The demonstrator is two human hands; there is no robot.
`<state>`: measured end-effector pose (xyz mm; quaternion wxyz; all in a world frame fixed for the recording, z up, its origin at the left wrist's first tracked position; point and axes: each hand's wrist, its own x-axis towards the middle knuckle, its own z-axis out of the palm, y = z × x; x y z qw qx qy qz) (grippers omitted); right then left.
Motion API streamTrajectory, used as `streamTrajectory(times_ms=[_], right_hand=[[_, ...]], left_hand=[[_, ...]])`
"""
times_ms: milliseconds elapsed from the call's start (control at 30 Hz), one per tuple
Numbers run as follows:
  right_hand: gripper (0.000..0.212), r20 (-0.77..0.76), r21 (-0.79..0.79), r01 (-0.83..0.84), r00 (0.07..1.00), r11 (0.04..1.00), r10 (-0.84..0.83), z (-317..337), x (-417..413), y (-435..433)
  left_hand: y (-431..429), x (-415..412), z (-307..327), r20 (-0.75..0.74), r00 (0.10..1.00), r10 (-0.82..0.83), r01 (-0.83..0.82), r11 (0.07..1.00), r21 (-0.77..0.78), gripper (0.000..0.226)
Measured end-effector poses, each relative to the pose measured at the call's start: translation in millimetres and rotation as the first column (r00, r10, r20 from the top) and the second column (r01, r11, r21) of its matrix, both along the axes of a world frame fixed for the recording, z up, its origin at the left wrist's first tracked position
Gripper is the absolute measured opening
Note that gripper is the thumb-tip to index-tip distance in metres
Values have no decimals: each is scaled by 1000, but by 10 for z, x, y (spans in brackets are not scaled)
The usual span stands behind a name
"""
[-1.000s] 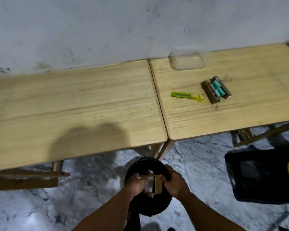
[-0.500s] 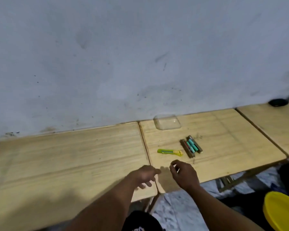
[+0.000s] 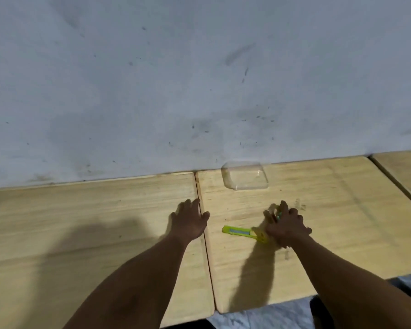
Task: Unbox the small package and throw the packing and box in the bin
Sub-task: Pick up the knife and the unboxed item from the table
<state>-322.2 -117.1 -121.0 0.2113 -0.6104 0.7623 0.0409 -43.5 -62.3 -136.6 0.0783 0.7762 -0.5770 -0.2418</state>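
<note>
My left hand (image 3: 189,222) rests flat on the wooden tabletop (image 3: 93,222), fingers apart, holding nothing, right at the seam between two tables. My right hand (image 3: 285,227) lies with spread fingers over the unpacked brown-and-teal item (image 3: 278,216), which it almost hides; only a sliver of teal shows between the fingers. A yellow-green utility knife (image 3: 240,232) lies flat just left of my right hand, its near end touching the hand's edge. The box and the bin are out of view.
A clear plastic cover (image 3: 244,175) sits by the grey wall (image 3: 199,79) at the back of the right table (image 3: 342,222). Another table edge (image 3: 403,172) shows at far right. Marble floor (image 3: 259,317) and a dark shape (image 3: 318,309) show below the front edge.
Both hands left the black bin under the table, where they held the box, and rose to the tabletop. The right hand has reached forward onto the teal item; the view tilted up.
</note>
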Motion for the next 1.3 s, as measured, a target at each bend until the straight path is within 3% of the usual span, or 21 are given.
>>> streamTrajectory(times_ms=[167, 300, 433, 567, 667, 800, 933, 1067, 1167, 1300], right_hand=[[95, -46, -27, 20, 999, 999, -21, -228, -60, -155], [95, 11, -87, 25, 1000, 996, -24, -316, -154, -223], [79, 58, -133, 7, 998, 991, 0, -330, -244, -250], [83, 57, -151, -60, 996, 987, 69, -281, -273, -232], [89, 55, -240, -126, 988, 963, 143, -134, -260, -357], [98, 5, -360, -285, 951, 888, 308, 176, -114, -771], [95, -81, -351, -512, 851, 784, 519, 438, 119, -1291], [97, -146, -231, -696, 716, 680, 683, 468, 351, -1683], [95, -188, -144, -779, 627, 611, 756, 363, 454, -1843], [96, -200, -56, -830, 554, 555, 808, 251, 497, -1924]], left_hand=[[-29, 22, -488, 171, 984, -51, 56, 998, -24, 69], [69, 10, -734, 260, 965, -44, 83, 987, -139, 69], [78, 6, -779, 261, 965, -24, 76, 979, -191, 66], [72, 30, -822, 255, 967, -19, 71, 978, -197, 67], [-23, 3, -764, 158, 986, 52, -15, 974, -226, 66], [-437, -169, -519, -155, 970, 189, -227, 931, -286, 56], [-1016, -500, -211, -470, 844, 258, -416, 868, -270, 54], [-1486, -831, 3, -718, 571, 398, -625, 778, -66, 49], [-1674, -983, 32, -765, 438, 473, -704, 709, 36, 47], [-1769, -1097, -8, -772, 358, 526, -753, 651, 94, 44]])
